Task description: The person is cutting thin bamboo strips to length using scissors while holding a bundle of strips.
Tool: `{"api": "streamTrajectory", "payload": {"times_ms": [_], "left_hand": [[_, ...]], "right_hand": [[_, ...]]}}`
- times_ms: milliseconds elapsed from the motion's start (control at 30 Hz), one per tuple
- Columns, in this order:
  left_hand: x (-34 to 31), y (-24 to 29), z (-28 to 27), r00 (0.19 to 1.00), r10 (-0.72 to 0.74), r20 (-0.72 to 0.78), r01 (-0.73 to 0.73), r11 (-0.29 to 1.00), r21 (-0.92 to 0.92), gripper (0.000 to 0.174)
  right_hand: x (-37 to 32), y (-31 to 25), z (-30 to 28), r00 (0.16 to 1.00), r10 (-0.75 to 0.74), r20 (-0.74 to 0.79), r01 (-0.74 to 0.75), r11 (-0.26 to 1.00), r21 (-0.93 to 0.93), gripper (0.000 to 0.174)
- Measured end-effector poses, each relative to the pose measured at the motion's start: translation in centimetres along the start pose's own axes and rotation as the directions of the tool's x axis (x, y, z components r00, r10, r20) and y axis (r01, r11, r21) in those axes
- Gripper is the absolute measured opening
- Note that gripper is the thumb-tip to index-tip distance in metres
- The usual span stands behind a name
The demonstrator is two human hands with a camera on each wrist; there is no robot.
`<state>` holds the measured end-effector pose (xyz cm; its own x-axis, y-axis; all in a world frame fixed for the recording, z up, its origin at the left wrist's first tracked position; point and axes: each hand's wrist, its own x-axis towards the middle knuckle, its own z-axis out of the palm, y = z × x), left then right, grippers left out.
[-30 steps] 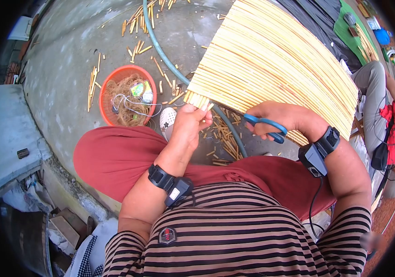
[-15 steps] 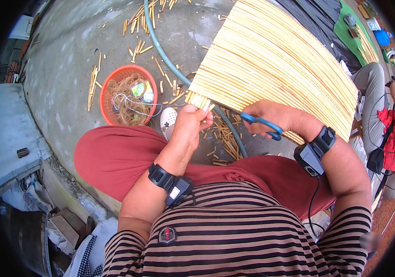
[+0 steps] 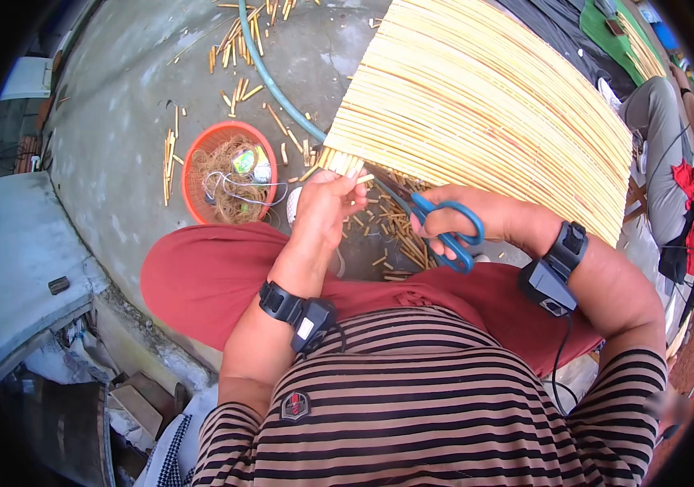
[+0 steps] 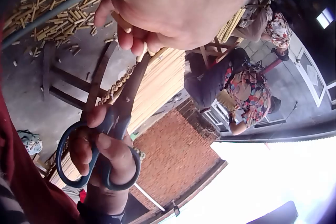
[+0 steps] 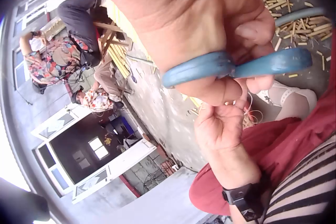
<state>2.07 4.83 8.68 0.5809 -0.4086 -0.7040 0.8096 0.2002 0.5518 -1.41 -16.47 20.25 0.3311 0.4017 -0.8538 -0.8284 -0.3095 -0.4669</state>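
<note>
A wide mat of pale yellow sticks (image 3: 476, 114) stretches away in front of me, its near left corner at my left hand (image 3: 318, 213). The thumb and fingers of that hand pinch stick ends (image 3: 345, 162) at the corner. Looped through blue-handled scissors (image 3: 449, 235) are the fingers of my right hand (image 3: 460, 209), just right of the left one. The handles stand apart, and the blades reach toward the left fingertips. In the left wrist view a twisted cord edge (image 4: 116, 85) runs along the mat beside the dark blades (image 4: 128, 90).
An orange basket (image 3: 189, 183) holding tangled fibre and packets stands on the concrete at left. A blue-green hose (image 3: 270, 85) crosses the floor among cut stick pieces (image 3: 399, 231). Another person's grey-trousered leg (image 3: 655, 122) is beside the mat's right side. Two people sit farther off in the right wrist view.
The scissors have turned and come lower and nearer the left hand, with their handles spread wider. The left hand keeps its pinch at the corner. The head view has shifted slightly.
</note>
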Motion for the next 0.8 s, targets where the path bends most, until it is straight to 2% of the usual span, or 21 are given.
{"api": "streamTrajectory", "payload": {"times_ms": [133, 167, 267, 300, 400, 533, 633, 800], "left_hand": [[1.0, 0.3, 0.3, 0.994, 0.029, -0.108, -0.022, 0.998, 0.065, 0.015], [1.2, 0.6, 0.4, 0.988, 0.05, -0.147, -0.038, 0.996, 0.086, 0.015], [1.4, 0.9, 1.1, 0.973, 0.087, -0.213, -0.075, 0.995, 0.067, 0.016], [1.5, 0.9, 1.2, 0.975, 0.089, -0.204, -0.078, 0.995, 0.061, 0.017], [1.8, 1.1, 1.8, 0.971, 0.091, -0.222, -0.084, 0.996, 0.04, 0.019], [2.9, 1.7, 2.7, 0.969, 0.1, -0.228, -0.104, 0.995, -0.005, 0.02], [3.8, 2.5, 3.6, 0.969, 0.148, -0.197, -0.164, 0.984, -0.066, 0.02], [5.3, 3.4, 4.3, 0.961, 0.181, -0.208, -0.218, 0.961, -0.171, 0.017]], "right_hand": [[-1.0, 1.8, -0.3, 0.982, 0.001, 0.189, -0.004, 1.0, 0.016, 0.029], [-1.3, 2.1, -0.2, 0.97, -0.018, 0.242, 0.035, 0.997, -0.066, 0.028], [-2.5, 1.9, -0.8, 0.964, -0.011, 0.266, 0.111, 0.925, -0.363, 0.026], [-3.2, 1.2, -0.7, 0.982, 0.045, 0.183, 0.051, 0.87, -0.49, 0.027], [-4.6, 1.5, -1.4, 0.995, -0.093, 0.044, 0.092, 0.612, -0.786, 0.026], [-6.2, 2.7, -1.3, 0.98, -0.147, -0.131, -0.068, 0.371, -0.926, 0.029], [-7.8, 2.8, -0.3, 0.985, -0.08, -0.151, -0.124, 0.275, -0.953, 0.023], [-9.3, 4.5, 0.4, 0.971, -0.18, -0.158, -0.092, 0.328, -0.94, 0.028]]}}
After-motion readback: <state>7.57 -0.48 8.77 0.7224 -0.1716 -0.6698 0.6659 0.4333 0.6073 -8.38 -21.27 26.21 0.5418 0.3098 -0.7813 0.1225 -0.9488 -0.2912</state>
